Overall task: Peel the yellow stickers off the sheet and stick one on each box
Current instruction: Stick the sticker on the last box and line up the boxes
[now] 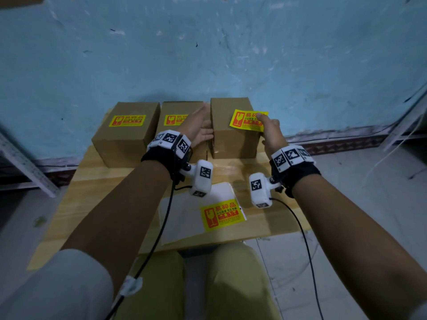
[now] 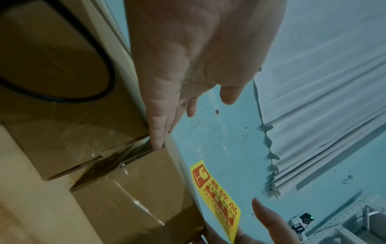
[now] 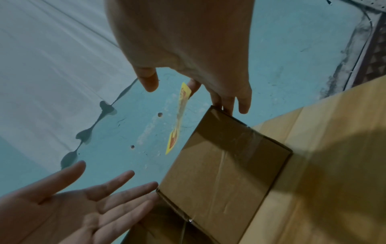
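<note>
At twelve o'clock on the wooden table (image 1: pixel 97 192), against the blue wall (image 1: pixel 208 54): three cardboard boxes in a row.

Left box (image 1: pixel 126 132), eleven o'clock: yellow sticker (image 1: pixel 127 120) flat on top. Judged done.

Middle box (image 1: pixel 180 116), twelve o'clock: second sticker (image 1: pixel 174 120) on top, partly hidden by the left hand. Judged done.

Right box (image 1: pixel 233 130), one o'clock: third sticker (image 1: pixel 248 121) over its top, not yet flat; in the wrist views it stands off the cardboard at an angle. Judged in progress: lay down and press smooth.

Left hand (image 1: pixel 198 130): fingers straight, palm against the right box's left side, steadying it, gripping nothing.

Right hand (image 1: pixel 269 130): holds the third sticker at its right end, forefinger on the printed face; the grip underneath cannot be made out fully.

Backing sheet (image 1: pixel 184 213), six o'clock, near table edge: white, one sticker (image 1: pixel 221 214) left on it. No fourth box is visible.

Sticker appearance: yellow rectangle, red broken-glass symbol at left, red Chinese lettering; thin, floppy, likely to crease or grab early if dropped carelessly.
</note>
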